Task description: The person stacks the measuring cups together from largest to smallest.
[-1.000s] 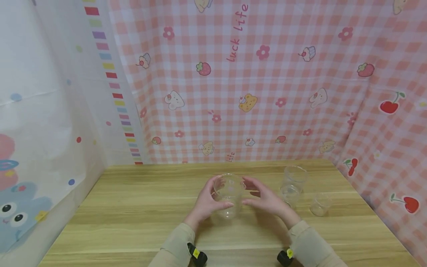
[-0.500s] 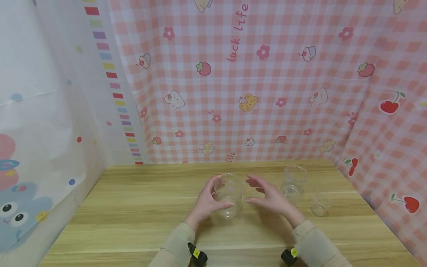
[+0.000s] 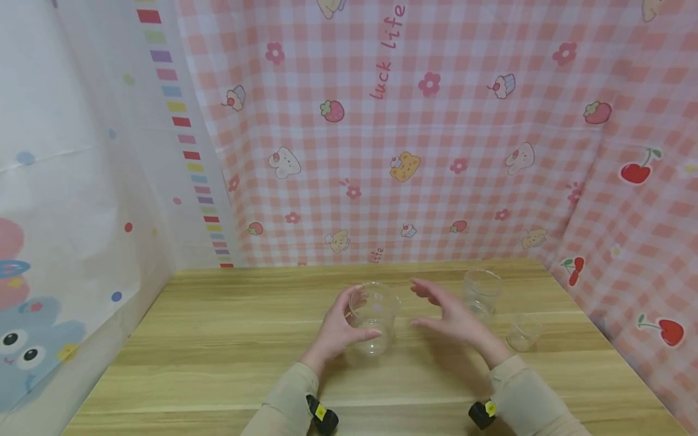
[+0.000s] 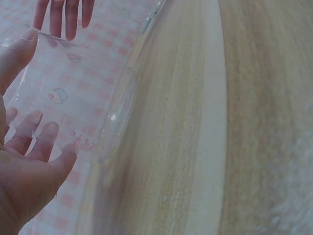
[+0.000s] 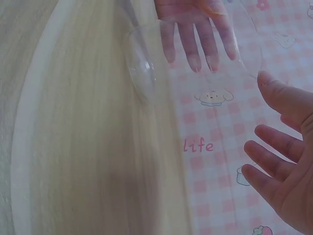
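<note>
A large clear glass beaker stands upright near the middle of the table. My left hand holds it from the left, thumb at the front and fingers round the back. In the left wrist view, those fingers show through the beaker's clear wall. To the beaker's right, my right hand is apart from it, palm facing it and fingers loosely spread. The right wrist view shows that right hand holding nothing, with a gap to the glass.
On the right of the wooden table stand other clear glass vessels: a larger one farther back, a small one partly behind my right hand, and another small one. A pink checked cloth hangs behind the table.
My right hand has moved away from the beaker to the right, widening the gap and covering more of a small vessel. The left hand and the beaker have stayed in place.
</note>
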Demonstrator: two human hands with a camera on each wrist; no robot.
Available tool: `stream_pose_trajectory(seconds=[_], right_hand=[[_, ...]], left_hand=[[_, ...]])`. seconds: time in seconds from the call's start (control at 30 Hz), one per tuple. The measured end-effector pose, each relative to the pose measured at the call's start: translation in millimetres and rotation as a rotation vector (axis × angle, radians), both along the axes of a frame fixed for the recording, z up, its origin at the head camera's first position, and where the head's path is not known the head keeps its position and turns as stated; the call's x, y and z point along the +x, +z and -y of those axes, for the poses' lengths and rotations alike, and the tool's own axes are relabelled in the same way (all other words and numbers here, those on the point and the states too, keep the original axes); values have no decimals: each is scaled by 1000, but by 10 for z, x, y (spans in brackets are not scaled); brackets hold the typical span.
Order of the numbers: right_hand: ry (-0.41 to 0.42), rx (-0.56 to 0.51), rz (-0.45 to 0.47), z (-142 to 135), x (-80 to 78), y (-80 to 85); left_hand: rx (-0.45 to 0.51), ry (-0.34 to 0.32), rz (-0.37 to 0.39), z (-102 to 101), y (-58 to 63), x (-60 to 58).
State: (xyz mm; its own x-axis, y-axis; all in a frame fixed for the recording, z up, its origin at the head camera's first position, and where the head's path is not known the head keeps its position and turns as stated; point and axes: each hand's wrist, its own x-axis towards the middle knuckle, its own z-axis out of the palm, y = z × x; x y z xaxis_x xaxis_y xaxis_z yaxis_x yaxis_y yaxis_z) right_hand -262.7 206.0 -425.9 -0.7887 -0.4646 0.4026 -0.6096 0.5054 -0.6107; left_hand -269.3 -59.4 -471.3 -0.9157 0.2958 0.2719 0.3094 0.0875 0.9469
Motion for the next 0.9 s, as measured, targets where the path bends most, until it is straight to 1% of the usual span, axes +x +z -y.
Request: stream_pose_trajectory(seconds=[0.17, 0.4, 0.53, 0.73, 0.9], right_hand=[[-9, 16, -15, -66, 7, 66], [-24, 64, -57, -170, 3, 126], [-29, 75, -78, -239, 10, 165], [-47, 85, -93, -364, 0, 196], [-66, 92, -124, -498, 1, 210]], left_hand=[[-1, -1, -3, 9, 0, 3], [-10, 1, 2, 9, 19, 15], [-2, -5, 0, 8, 13, 10], [-8, -5, 0, 12, -3, 0], [-3, -4, -1, 12, -20, -5]])
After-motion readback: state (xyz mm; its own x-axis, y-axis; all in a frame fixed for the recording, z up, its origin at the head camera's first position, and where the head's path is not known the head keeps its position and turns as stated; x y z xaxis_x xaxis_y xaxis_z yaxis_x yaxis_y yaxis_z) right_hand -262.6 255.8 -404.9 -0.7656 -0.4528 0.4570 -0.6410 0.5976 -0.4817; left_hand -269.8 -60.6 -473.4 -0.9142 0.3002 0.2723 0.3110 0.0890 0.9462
